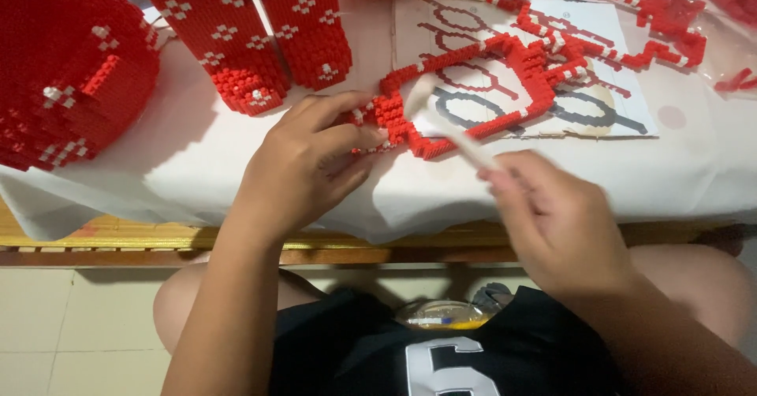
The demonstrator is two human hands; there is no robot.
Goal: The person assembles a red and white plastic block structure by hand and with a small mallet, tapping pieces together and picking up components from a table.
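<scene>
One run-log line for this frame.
left hand: pinching red brick outline | right hand: holding white stick tool, blurred | beneath: printed pattern sheet | surface: white cloth

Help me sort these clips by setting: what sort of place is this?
Probably a home hobby table, not a workshop: a white cloth covers a low wooden table on a tiled floor, with red brick-built model sections and a printed pattern sheet spread out.
</scene>
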